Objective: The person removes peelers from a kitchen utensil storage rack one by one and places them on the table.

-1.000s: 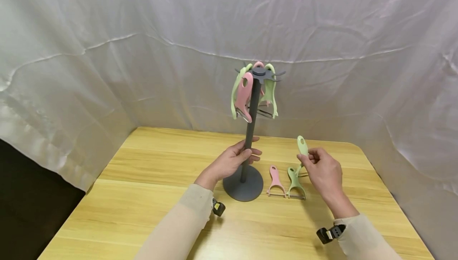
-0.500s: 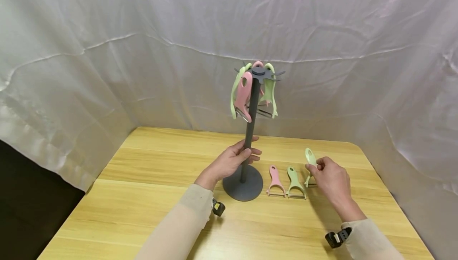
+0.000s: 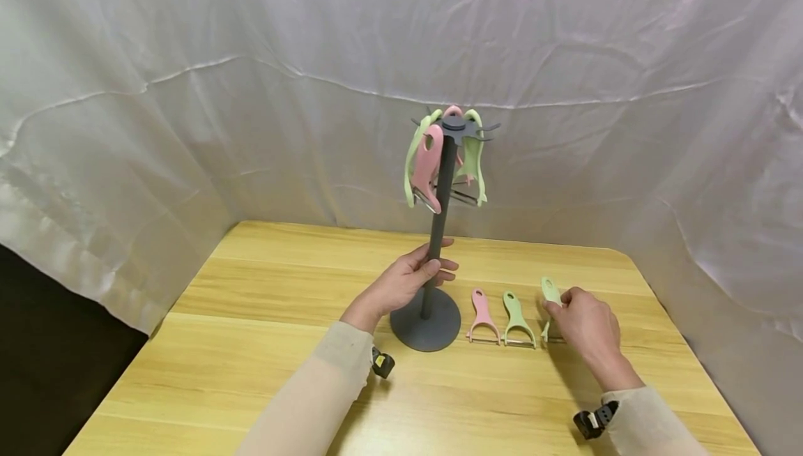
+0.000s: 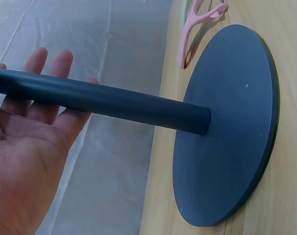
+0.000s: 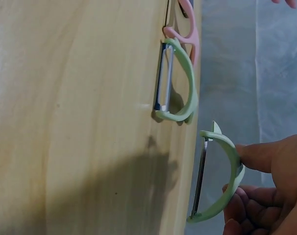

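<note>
My left hand (image 3: 392,290) holds the pole of a dark grey stand (image 3: 442,194), thumb in front and fingers behind. In the left wrist view the pole (image 4: 124,107) rises from a round base (image 4: 232,147). Between thumb and fingers, my right hand (image 3: 588,323) pinches a light green peeler (image 3: 550,290), its handle tilted up. The right wrist view shows that peeler's curved head (image 5: 233,161) and blade low over the tabletop; contact cannot be told. To its left lie a green peeler (image 3: 514,309) and a pink peeler (image 3: 481,308), side by side.
From the stand's top hooks hang several peelers, among them a pink one (image 3: 429,156) in front and a green one (image 3: 473,156) at right. Bare hooks (image 3: 492,127) stick out rightward. Pale curtains (image 3: 351,38) surround the wooden table (image 3: 282,289).
My right hand has carried the green peeler rightward and down, away from above the lying green one, toward the tabletop. The left hand and stand have stayed in place.
</note>
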`<state>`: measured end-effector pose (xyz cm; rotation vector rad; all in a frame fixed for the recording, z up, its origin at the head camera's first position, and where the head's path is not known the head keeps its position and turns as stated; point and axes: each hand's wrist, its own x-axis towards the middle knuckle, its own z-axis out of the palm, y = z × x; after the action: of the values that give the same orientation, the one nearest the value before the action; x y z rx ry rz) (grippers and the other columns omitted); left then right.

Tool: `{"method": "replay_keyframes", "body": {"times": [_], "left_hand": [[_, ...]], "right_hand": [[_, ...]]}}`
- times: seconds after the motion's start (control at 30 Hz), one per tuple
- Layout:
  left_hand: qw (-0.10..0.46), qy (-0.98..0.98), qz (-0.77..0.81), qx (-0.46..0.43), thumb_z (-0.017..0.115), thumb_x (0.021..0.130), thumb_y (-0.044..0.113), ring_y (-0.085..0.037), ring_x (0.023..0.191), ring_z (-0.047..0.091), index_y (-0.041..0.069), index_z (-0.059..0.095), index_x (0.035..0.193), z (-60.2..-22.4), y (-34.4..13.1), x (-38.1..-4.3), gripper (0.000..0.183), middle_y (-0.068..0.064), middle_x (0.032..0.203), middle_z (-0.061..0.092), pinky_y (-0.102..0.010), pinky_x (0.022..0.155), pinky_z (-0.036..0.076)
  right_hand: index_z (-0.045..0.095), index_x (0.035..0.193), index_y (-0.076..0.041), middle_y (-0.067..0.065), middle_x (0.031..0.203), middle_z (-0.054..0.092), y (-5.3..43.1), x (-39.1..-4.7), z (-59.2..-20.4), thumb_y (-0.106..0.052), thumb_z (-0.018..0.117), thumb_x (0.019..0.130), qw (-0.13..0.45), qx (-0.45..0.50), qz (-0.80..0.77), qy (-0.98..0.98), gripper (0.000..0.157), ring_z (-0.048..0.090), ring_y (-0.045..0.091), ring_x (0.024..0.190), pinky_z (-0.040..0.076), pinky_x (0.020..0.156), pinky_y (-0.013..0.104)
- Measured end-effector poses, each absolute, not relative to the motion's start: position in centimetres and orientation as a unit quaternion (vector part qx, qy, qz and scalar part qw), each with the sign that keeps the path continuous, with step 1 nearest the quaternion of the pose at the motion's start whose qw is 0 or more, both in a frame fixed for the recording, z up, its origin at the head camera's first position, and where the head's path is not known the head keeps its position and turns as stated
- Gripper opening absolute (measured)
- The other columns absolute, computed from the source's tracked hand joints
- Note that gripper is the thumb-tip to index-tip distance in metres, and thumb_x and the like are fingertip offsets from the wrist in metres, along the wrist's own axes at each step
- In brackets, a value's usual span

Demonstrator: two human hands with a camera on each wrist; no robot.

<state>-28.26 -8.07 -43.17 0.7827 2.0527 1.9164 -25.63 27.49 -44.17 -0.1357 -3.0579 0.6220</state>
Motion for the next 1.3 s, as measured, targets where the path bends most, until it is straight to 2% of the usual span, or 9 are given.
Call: {"method": "replay_keyframes", "body": {"times": [0.37,0.83,1.3], "left_hand": [[0.115,0.698,0.653,0.27,0.048,0.113,0.023,-0.038,0.129,0.067,0.021,0.041,0.163,-43.2,-8.0,-28.3,0.05,-0.024,0.14,0.065,-0.057,0.113,0.047],[0.119,0.698,0.654,0.266,0.047,0.113,0.024,-0.037,0.13,0.066,0.022,0.041,0.163,-43.1,-8.0,-28.2,0.05,-0.021,0.14,0.066,-0.056,0.114,0.047],[0.12,0.701,0.651,0.266,0.049,0.112,0.029,-0.034,0.129,0.067,0.023,0.041,0.163,-43.1,-8.1,-28.3,0.051,-0.021,0.141,0.065,-0.052,0.113,0.049]], "right_hand": [[0.069,0.113,0.002,0.017,0.095,0.073,27.5,-25.7,-45.4,-0.043,0.068,0.1,-0.009,-0.047,0.193,-0.98,0.047,0.065,0.032,0.079,0.049,0.06,0.043],[0.069,0.109,0.001,0.018,0.096,0.073,27.6,-26.0,-46.2,-0.042,0.068,0.1,-0.018,-0.052,0.19,-0.98,0.045,0.064,0.03,0.077,0.049,0.06,0.043],[0.069,0.101,-0.001,0.013,0.088,0.071,27.4,-26.1,-46.6,-0.04,0.07,0.099,-0.021,-0.055,0.19,-0.98,0.039,0.061,0.027,0.073,0.046,0.056,0.039]]}}
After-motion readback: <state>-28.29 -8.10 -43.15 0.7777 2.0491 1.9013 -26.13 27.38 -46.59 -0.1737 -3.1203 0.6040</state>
